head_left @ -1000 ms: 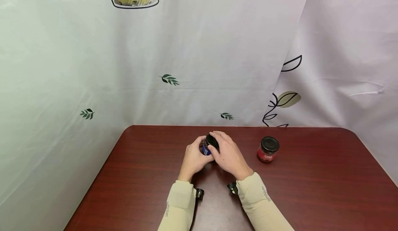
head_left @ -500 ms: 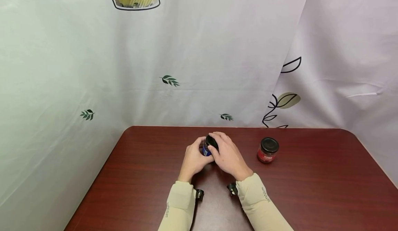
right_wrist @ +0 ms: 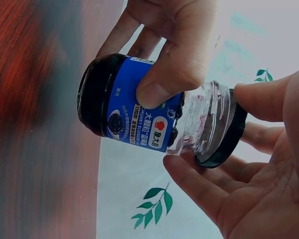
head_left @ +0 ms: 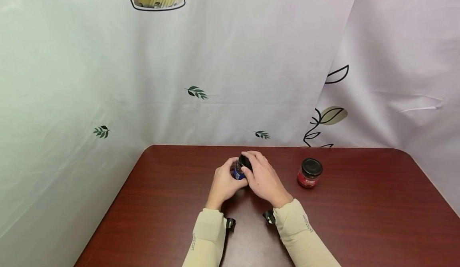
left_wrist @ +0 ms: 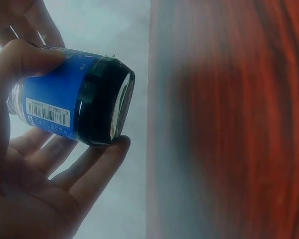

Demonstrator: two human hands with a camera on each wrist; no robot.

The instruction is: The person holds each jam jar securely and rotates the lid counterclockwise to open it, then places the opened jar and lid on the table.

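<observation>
I have the left hand [head_left: 223, 186] over the desk [head_left: 161, 203], toward its far edge, fingers clamped round the blue-labelled jar [head_left: 238, 174]; its long axis tilts rightward, putting the black lid [head_left: 245, 162] at the right hand [head_left: 264, 178], whose fingers pinch it; a red-labelled jar [head_left: 308, 180] stands apart, farther toward the right edge.

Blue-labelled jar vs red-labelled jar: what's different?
Label: blue on the blue-labelled jar, red on the red-labelled jar.
Handling: left hand grips the blue one, right hand its lid; the red one stands untouched on the table.
Lid: the blue one's looks askew; the red one's looks seated.
Shared: glass body, black lid.
</observation>
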